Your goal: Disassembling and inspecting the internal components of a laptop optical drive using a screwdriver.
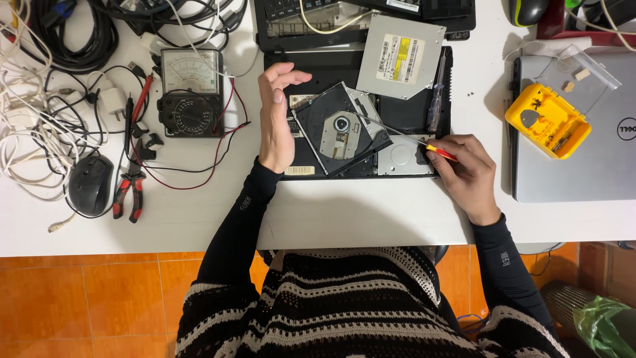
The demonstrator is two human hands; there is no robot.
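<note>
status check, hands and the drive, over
Left hand open, edge against the opened drive. Right hand grips a screwdriver, tip over the drive. Second drive lies beside it.

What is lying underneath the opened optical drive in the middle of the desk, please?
The opened optical drive rests tilted on a black laptop base. Beside it a silver metal bay shows. What lies directly beneath the drive is covered.

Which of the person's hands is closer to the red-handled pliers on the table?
Left. The left hand hovers right of the pliers; the right hand is far beyond, holding a screwdriver.
</note>
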